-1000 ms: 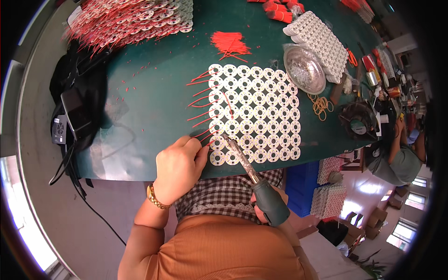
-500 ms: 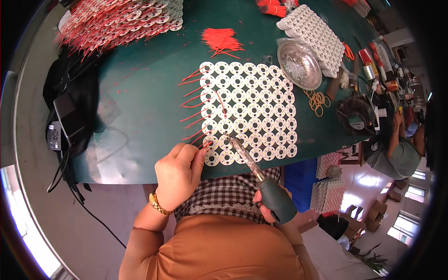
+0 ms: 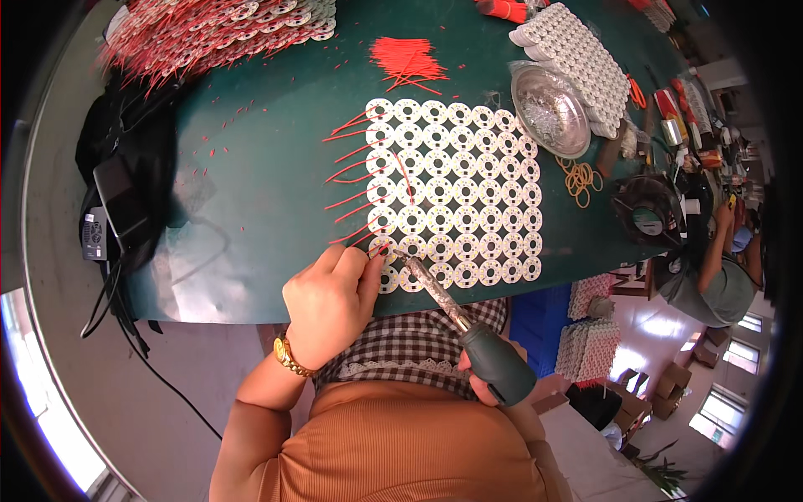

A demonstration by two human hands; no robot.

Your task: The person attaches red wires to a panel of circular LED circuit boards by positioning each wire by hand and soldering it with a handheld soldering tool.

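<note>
A sheet of round white circuit boards with centre holes lies in rows near the table's front edge. Red wires stick out leftward from several boards of the left column. At that column's lower end, my left hand pinches a short red wire, its end against a board. My right hand grips the dark green handle of a soldering iron, partly hidden behind it. The iron's tip rests at or just above the same board, close to the wire's end. One loose red wire lies across the boards.
Behind the boards is a pile of red wires. Stacked wired boards fill the far left. A metal bowl, stacked white boards, rubber bands and a solder spool stand right. Another person sits far right.
The iron's tip has moved left, from the second column to the left column's board beside the pinched wire. My left hand has shifted slightly right with the wire. The whole view has shifted a little.
</note>
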